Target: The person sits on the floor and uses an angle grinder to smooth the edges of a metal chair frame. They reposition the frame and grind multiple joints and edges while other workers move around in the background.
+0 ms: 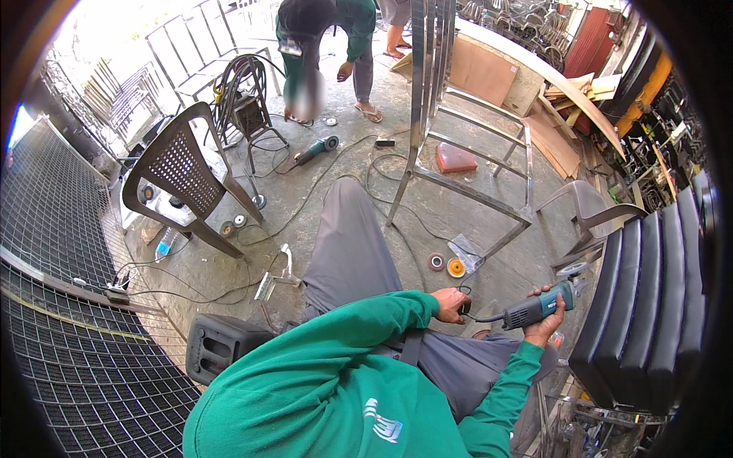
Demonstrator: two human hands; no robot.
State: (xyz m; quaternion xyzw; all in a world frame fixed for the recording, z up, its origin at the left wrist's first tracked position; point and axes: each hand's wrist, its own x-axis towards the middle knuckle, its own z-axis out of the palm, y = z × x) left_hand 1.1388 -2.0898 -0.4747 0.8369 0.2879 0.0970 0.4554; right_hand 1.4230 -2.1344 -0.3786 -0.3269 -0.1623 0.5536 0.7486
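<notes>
My right hand [544,327] is wrapped around the teal and black body of an angle grinder [536,308], held over my right knee. The grinder's disc [572,269] points away from me, and its black cord leaves the rear end. Close to that cord, my left hand [449,304] is closed on a small dark thing that I cannot make out. On the floor ahead of my hands lie an orange disc [456,267] and a dark ring-shaped wheel [436,262], beside a clear plastic bag [467,250].
A metal chair frame [466,191] stands ahead, with a red box [456,158] behind it. Stacked black cushions [637,305] are close on my right. A brown plastic chair [187,172] stands left. Another grinder [315,149] and cords lie near a bending person [355,34].
</notes>
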